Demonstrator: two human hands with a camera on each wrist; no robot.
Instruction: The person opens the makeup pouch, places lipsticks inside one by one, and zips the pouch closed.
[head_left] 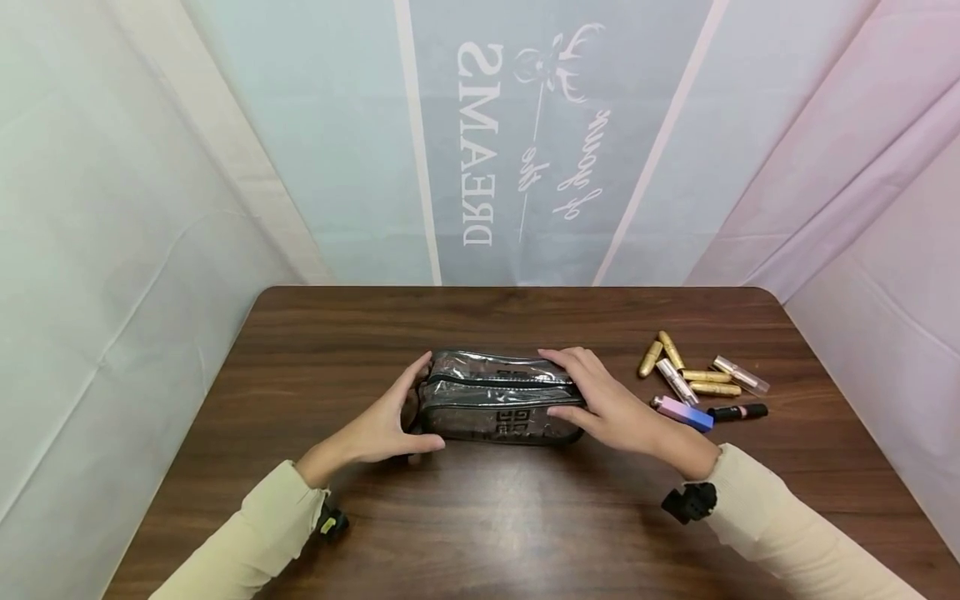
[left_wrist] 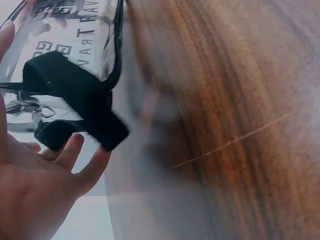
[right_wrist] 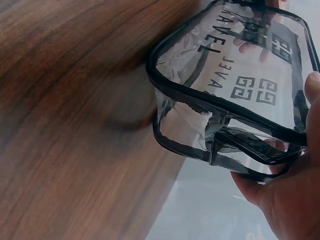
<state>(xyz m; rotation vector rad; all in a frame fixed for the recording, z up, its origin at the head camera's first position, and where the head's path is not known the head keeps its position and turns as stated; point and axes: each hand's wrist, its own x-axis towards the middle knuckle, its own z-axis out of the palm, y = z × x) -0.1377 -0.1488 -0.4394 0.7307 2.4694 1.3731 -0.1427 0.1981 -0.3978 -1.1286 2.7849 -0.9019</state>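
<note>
A clear travel pouch (head_left: 502,423) with black piping and dark lettering lies on the table, its zip running along the top. My right hand (head_left: 615,404) grips its right end, thumb over the near side and fingers at the back edge. Around the left end, my left hand (head_left: 378,421) is spread with thumb extended by the near lower corner and fingers at the far corner. In the left wrist view a black strap loop (left_wrist: 75,92) hangs from that end, close to the fingers. Through the clear panels in the right wrist view, the pouch (right_wrist: 215,100) shows no contents.
Right of the pouch lie several gold tubes (head_left: 707,377), clear-and-silver tubes (head_left: 677,382), a pink-to-blue tube (head_left: 684,413) and a black tube (head_left: 738,412) with a pink band. Curtains (head_left: 555,150) enclose the wooden table (head_left: 480,517).
</note>
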